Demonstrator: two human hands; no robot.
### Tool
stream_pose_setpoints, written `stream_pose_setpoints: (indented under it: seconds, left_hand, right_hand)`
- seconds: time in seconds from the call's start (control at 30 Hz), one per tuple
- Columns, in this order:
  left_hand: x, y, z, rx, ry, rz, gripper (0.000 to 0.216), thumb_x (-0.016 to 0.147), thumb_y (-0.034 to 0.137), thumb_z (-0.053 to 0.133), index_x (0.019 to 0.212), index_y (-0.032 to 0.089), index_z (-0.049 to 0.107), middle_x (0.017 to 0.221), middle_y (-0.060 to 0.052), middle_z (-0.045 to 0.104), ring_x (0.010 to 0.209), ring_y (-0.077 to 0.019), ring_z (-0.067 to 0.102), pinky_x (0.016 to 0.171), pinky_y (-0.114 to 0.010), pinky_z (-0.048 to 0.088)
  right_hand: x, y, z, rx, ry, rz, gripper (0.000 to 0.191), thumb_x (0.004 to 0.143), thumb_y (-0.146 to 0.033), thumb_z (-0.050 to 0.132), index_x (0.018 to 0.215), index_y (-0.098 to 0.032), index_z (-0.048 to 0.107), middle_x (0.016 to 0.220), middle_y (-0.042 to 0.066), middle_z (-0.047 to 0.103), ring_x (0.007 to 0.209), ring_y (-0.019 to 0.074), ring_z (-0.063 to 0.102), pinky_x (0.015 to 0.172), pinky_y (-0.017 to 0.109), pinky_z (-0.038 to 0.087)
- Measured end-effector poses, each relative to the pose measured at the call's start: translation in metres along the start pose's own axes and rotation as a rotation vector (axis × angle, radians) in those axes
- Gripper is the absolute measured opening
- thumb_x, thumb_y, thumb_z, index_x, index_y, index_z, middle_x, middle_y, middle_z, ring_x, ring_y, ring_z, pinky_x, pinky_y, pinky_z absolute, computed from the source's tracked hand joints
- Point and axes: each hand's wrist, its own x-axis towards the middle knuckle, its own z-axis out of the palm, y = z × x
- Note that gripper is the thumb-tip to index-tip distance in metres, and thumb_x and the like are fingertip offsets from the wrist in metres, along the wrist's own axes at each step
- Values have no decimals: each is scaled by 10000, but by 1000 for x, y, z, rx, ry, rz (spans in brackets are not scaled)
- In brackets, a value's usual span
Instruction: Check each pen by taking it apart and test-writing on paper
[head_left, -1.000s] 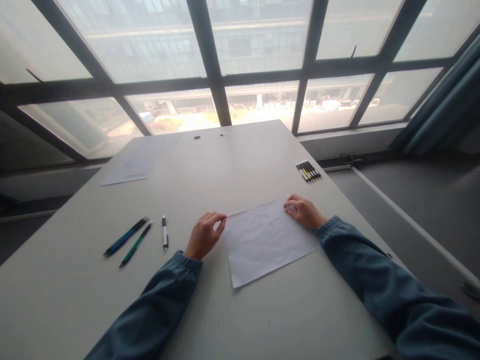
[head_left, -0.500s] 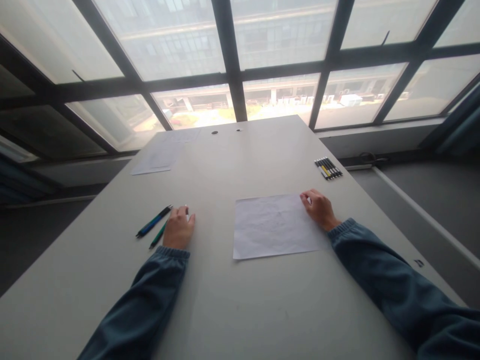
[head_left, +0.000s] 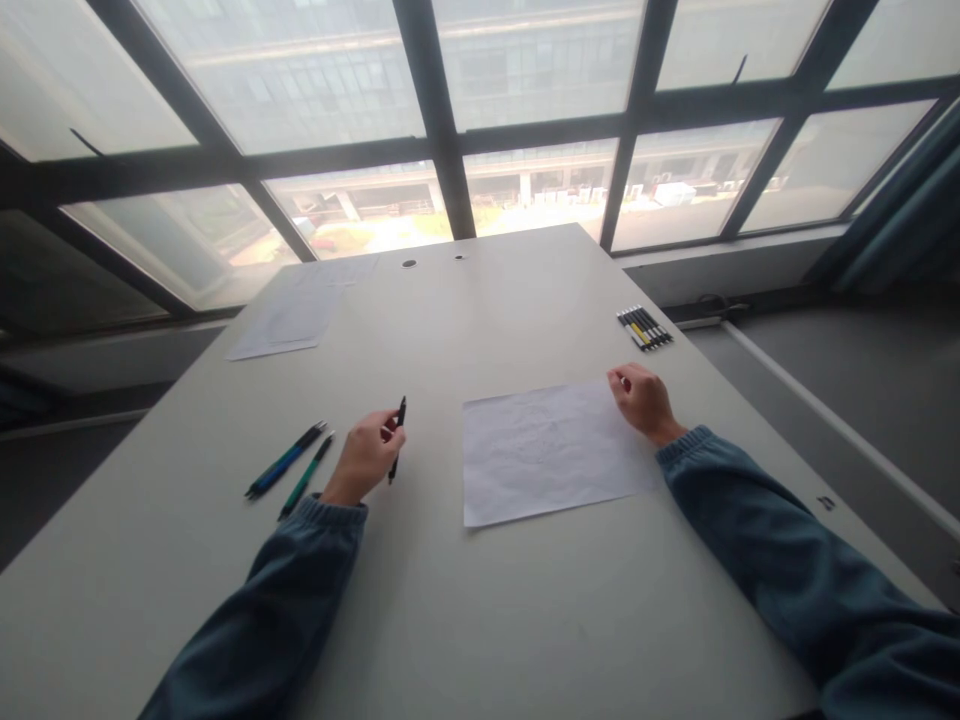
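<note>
A black pen (head_left: 398, 450) is pinched between the thumb and fingers of my left hand (head_left: 367, 450), held slantwise just over the white table (head_left: 525, 620). Left of that hand lie a green pen (head_left: 306, 476) and a pair of dark pens, one with a blue barrel (head_left: 285, 462). A slightly creased sheet of white paper (head_left: 547, 455) lies in the middle, with faint marks on it. My right hand (head_left: 641, 400) rests at the paper's upper right corner, its fingers curled into a loose fist with nothing seen in them.
Beyond my right hand, a row of several black, white and yellow pens (head_left: 645, 328) lies near the table's right edge. More paper sheets (head_left: 289, 315) are at the far left. Windows (head_left: 525, 190) stand behind the table's far end.
My left hand has lifted the black pen and moved right with it, away from the other pens. My right hand stays by the paper's corner. The view has shifted slightly.
</note>
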Motion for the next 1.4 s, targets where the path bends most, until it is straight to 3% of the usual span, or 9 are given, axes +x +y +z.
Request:
stream_pose_setpoints:
  seconds: [0.13,0.27,0.33,0.47,0.63,0.83,1.13,1.4]
  left_hand:
    - [-3,55,14,-465,-86,86,391,804,388,635,1111,146,644,950,-65,678,736,-168,654,645,-297,580]
    - [-5,97,37,-894,-129,116,317,782,358,750,974,152,603,918,-33,647,806,-169,695,788,-361,625]
    - [-6,111,50,-1013,-132,122,319,783,351,777,956,155,595,928,-42,670,868,-192,720,857,-388,621]
    - [-7,126,73,-1140,-109,119,321,797,344,794,960,163,585,1024,-78,717,901,-207,743,888,-405,618]
    - [-2,127,89,-1109,-129,141,318,758,358,831,904,146,643,975,-84,744,848,-205,748,828,-369,632]
    - [9,110,95,-948,-59,312,231,797,323,797,961,168,750,930,-78,751,871,-185,722,761,-288,611]
    - [12,87,99,-758,99,338,190,825,310,771,972,190,775,902,-62,774,788,-169,722,765,-301,600]
    - [14,83,95,-686,118,359,175,837,309,761,986,223,794,913,-54,776,772,-156,702,722,-278,574]
  right_hand:
    - [-3,-23,-8,164,13,-73,314,982,-328,460,843,-173,694,800,59,662,717,169,565,754,286,439]
    - [-12,-62,-4,414,-105,-132,280,972,-350,496,892,-188,710,846,46,693,719,156,583,703,273,457]
    - [-15,-80,2,548,-189,-114,262,961,-373,528,932,-192,714,880,43,712,735,153,606,657,261,456]
    - [-15,-99,15,839,-301,19,309,937,-441,576,829,-173,686,705,14,663,613,126,571,583,252,444]
    - [-13,-94,20,1134,-140,180,309,817,-434,745,956,-160,716,655,-6,651,567,118,563,552,260,463]
    - [-17,-86,25,1133,-29,219,221,808,-362,765,896,-161,742,679,23,696,607,141,617,605,291,511]
    - [-23,-79,35,1092,-2,232,195,819,-341,758,894,-161,745,688,26,696,604,138,624,592,282,515]
    - [-23,-80,33,1104,-16,266,263,780,-381,790,909,-158,739,694,29,701,616,146,630,604,295,531]
